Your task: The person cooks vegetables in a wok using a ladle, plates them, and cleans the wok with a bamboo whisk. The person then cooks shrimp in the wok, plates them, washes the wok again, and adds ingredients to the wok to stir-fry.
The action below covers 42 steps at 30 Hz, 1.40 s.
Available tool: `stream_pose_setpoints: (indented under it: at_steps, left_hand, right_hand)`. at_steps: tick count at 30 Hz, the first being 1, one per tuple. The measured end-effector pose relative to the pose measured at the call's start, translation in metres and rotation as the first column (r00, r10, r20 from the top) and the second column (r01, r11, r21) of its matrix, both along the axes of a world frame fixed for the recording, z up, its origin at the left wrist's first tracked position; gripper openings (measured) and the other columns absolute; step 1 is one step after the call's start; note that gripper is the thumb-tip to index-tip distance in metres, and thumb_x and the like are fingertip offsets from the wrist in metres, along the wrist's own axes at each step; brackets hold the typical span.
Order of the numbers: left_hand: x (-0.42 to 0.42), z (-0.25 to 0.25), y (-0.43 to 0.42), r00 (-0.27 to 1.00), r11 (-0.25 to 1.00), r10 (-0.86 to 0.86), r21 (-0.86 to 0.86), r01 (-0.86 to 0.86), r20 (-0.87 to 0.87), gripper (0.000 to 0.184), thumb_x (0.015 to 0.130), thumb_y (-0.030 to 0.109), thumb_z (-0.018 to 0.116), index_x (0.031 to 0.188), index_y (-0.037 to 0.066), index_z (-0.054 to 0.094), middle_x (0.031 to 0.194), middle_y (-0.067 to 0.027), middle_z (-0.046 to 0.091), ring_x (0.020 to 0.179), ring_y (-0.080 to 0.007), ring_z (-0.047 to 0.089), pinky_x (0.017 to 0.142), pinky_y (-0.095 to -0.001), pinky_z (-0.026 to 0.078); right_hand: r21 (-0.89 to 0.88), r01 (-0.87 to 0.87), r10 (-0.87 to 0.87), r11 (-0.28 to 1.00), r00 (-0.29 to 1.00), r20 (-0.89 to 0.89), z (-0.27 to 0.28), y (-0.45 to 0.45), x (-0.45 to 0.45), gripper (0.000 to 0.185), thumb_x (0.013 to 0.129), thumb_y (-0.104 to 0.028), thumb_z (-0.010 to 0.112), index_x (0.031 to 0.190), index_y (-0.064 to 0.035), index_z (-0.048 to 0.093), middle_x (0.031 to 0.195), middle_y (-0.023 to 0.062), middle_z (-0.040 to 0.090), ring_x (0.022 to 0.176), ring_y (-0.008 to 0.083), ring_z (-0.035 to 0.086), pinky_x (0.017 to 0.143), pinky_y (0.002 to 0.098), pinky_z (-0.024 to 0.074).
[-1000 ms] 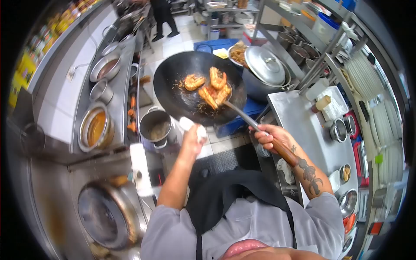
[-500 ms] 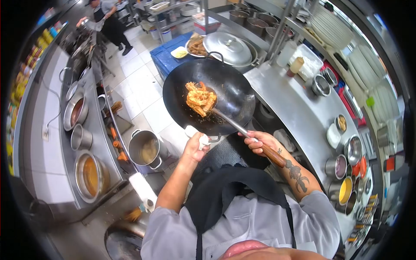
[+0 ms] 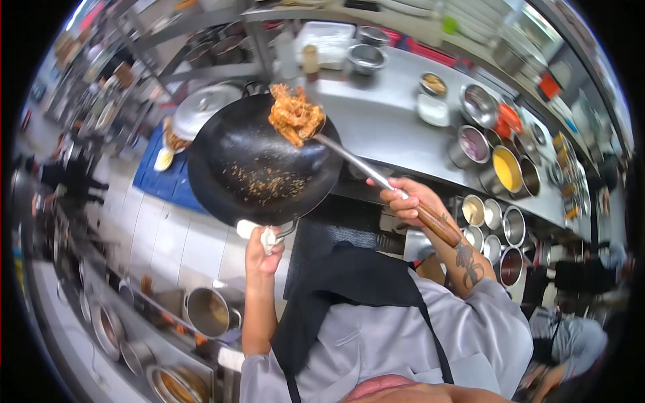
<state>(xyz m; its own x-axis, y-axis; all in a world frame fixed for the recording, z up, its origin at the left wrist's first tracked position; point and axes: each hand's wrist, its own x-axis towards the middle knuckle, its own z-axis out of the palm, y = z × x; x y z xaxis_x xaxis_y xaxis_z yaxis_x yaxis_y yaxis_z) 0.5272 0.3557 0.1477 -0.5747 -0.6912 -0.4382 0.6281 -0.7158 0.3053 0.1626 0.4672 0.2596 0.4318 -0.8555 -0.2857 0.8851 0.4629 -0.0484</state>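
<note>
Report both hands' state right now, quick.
Left hand: closed, gripping white cloth at the near edge of the wok.
Right hand: closed around the handle of the ladle, which holds cooked prawns.

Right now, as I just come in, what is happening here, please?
A person's left hand holds a black wok at its near side, with a white cloth. The right hand grips a wooden-handled ladle. It carries what look like cooked prawns over the wok's far side. Small brown bits lie in the wok.
</note>
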Motion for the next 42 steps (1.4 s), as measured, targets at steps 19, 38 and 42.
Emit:
stream_pose_setpoints:
  at_steps: [19, 38, 42]
  left_hand:
    - [-0.145, 0.042, 0.001, 0.985, 0.993, -0.116, 0.023, 0.114, 0.129, 0.007, 0.087, 0.013, 0.049, 0.085, 0.007, 0.052, 0.076, -0.0068, 0.055, 0.068, -0.0133, 0.052, 0.041, -0.0229, 0.035]
    - [-0.177, 0.043, -0.021, 0.952, 0.979, -0.203, 0.019, 0.204, 0.23, 0.01, 0.087, 0.013, 0.05, 0.084, 0.005, 0.055, 0.075, -0.0118, 0.06, 0.059, -0.0168, 0.055, 0.039, -0.0242, 0.038]
    - [-0.188, 0.03, -0.029, 0.947, 0.971, -0.228, -0.024, 0.24, 0.228, 0.009, 0.085, 0.011, 0.051, 0.084, 0.002, 0.054, 0.072, -0.0128, 0.059, 0.055, -0.0181, 0.054, 0.038, -0.0243, 0.038]
  right_hand:
    - [-0.011, 0.428, -0.067, 0.904, 0.115, -0.991, -0.086, 0.022, -0.267, 0.008, 0.088, -0.012, 0.054, 0.093, -0.0105, 0.047, 0.063, 0.0001, 0.05, 0.042, 0.0093, 0.045, 0.038, 0.0256, 0.0388]
    - [-0.14, 0.177, 0.108, 0.974, -0.911, -0.399, -0.11, 0.067, -0.254, 0.053, 0.081, -0.002, 0.056, 0.131, 0.0038, 0.042, 0.094, 0.0271, 0.062, 0.086, 0.043, 0.062, 0.074, 0.0488, 0.0493]
    - [-0.285, -0.07, -0.169, 0.956, -0.926, -0.338, -0.075, 0.087, -0.24, 0.055, 0.083, -0.005, 0.053, 0.137, -0.0042, 0.041, 0.121, 0.0228, 0.056, 0.107, 0.0379, 0.057, 0.089, 0.0437, 0.0467]
